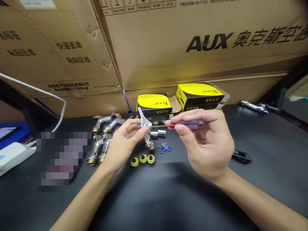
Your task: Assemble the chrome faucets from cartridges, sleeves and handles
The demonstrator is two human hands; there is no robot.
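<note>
My left hand (127, 136) is closed around a chrome faucet (148, 141), tilted above the table, its lever pointing up and its brass-threaded end down. Between the thumb and fingers of my right hand (211, 146) is a screwdriver (189, 124) with a clear purplish handle and red collar. Its shaft runs level to the left and meets the hub of the lever; the tip itself is too small to make out. Below the faucet stand three yellowish valve cartridges (143, 158) with black stems. Blue caps (166, 149) and small screws (162, 153) lie right of them.
Several chrome faucet bodies (96, 149) lie left of my left hand. Yellow-and-black faucet boxes (201, 93) are stacked behind, against large cardboard (154, 48). Another faucet (254, 107) lies far right, a black tool (242, 156) nearer. A white power strip (16, 157) with cable is at left.
</note>
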